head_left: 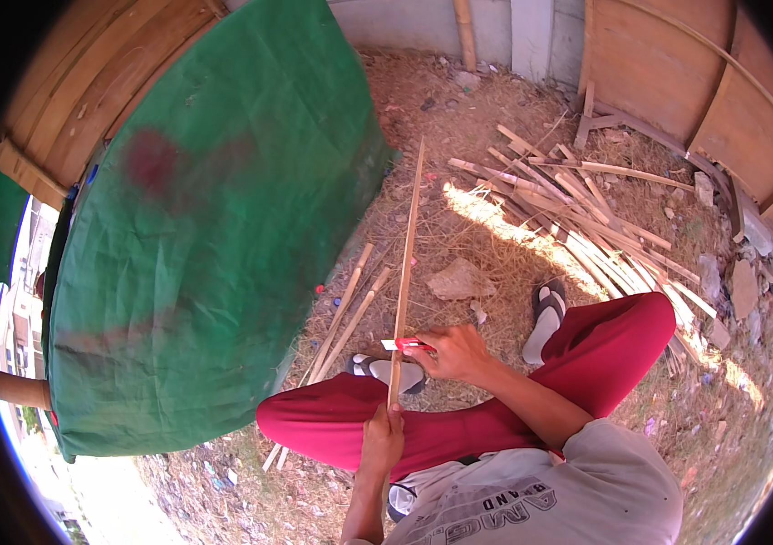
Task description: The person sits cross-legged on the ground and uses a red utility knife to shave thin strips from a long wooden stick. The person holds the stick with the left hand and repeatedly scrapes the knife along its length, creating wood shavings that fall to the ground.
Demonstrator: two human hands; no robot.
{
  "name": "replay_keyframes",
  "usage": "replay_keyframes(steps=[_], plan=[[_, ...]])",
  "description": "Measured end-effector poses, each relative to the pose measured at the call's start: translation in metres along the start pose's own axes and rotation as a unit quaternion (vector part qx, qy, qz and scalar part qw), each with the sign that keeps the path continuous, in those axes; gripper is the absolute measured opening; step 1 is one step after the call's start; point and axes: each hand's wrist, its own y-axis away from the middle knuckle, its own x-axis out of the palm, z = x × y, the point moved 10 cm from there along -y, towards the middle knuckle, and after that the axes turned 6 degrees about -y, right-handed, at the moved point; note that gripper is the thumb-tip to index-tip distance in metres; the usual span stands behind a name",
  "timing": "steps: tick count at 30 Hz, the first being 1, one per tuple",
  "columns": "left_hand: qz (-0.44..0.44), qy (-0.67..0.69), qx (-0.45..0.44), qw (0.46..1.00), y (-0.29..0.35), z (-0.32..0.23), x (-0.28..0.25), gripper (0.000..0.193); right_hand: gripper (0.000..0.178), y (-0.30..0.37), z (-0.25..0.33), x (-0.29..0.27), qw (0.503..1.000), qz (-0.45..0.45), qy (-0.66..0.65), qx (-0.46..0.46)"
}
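Observation:
My left hand (382, 440) is closed around the lower end of a long, thin bamboo strip (410, 238), which points away from me over my lap and the ground. In my right hand (455, 351) is a red utility knife (416, 344). Its pale blade lies across the strip, a little beyond my left hand. The exact contact of blade and strip is too small to make out.
A pile of cut strips (586, 213) lies on the ground at the far right. Several loose strips (343, 313) rest left of my left foot. Ahead lies a flat stone (462, 280). A green tarp (214, 245) hangs at left; a wooden panel (659, 73) stands at right.

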Motion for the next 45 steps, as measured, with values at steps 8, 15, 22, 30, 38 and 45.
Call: replay_keyframes(steps=[8, 15, 22, 30, 38, 45], plan=[[0.011, -0.037, -0.014, 0.999, 0.004, 0.011, 0.009, 0.037, 0.035, -0.010, -0.025, -0.010, 0.997, -0.057, 0.006, 0.049], [0.021, -0.031, -0.040, 0.998, 0.021, 0.024, 0.004, 0.037, 0.041, -0.014, -0.033, -0.003, 0.997, 0.000, 0.050, 0.050], [0.015, -0.055, -0.019, 0.998, 0.028, 0.027, -0.005, 0.035, 0.041, -0.012, -0.026, 0.004, 0.998, 0.003, 0.043, 0.038], [0.029, -0.052, -0.015, 0.998, 0.042, 0.023, 0.001, 0.036, 0.038, -0.016, -0.045, -0.011, 0.993, -0.030, 0.061, 0.101], [0.056, -0.066, -0.010, 0.996, 0.090, 0.020, -0.010, 0.029, 0.038, -0.026, -0.082, -0.039, 0.980, -0.047, 0.078, 0.174], [0.062, -0.050, 0.002, 0.997, 0.119, 0.038, -0.023, 0.026, 0.037, -0.028, -0.099, -0.037, 0.976, -0.032, 0.085, 0.199]])
